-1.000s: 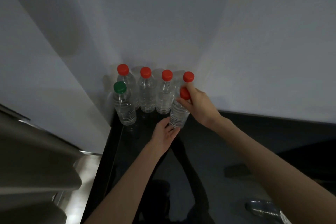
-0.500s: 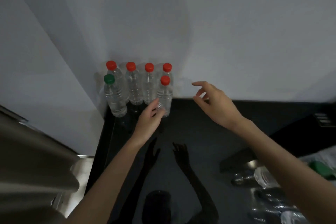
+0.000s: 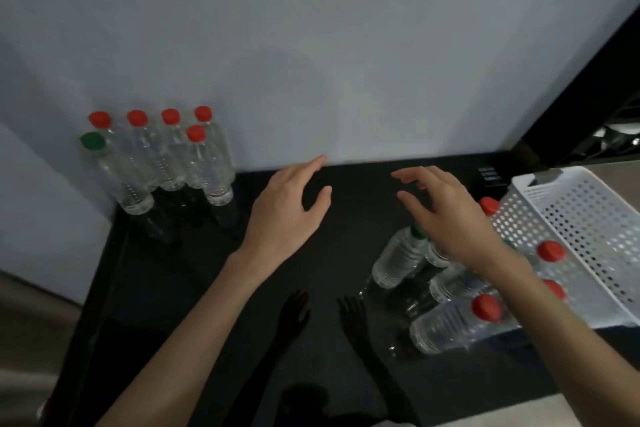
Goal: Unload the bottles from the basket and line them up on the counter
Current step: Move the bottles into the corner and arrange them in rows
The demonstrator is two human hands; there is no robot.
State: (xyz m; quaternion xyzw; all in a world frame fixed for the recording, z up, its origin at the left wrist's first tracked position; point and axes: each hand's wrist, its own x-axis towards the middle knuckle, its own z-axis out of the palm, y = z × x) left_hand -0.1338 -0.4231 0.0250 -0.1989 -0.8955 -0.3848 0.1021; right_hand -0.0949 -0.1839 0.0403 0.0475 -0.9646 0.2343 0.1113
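Observation:
Several clear bottles stand in the far left corner of the black counter [image 3: 194, 288]: a back row with red caps [image 3: 170, 156], a green-capped bottle [image 3: 114, 173] and a red-capped bottle [image 3: 207, 170] in front. A white perforated basket [image 3: 585, 218] lies tipped at the right. Several bottles lie beside it on the counter, among them a green-capped one [image 3: 398, 258] and a red-capped one [image 3: 453, 324]. My left hand [image 3: 287, 208] hovers open over mid-counter. My right hand [image 3: 446, 215] is open above the lying bottles, holding nothing.
A pale wall runs behind the counter and along its left side. A dark vertical panel [image 3: 581, 87] rises at the far right. A small black label plate [image 3: 489, 177] sits at the counter's back edge. A steel surface [image 3: 20, 340] lies lower left.
Both hands let go of the front red-capped bottle in the corner and moved right; my view swung right, bringing the white basket and lying bottles into sight.

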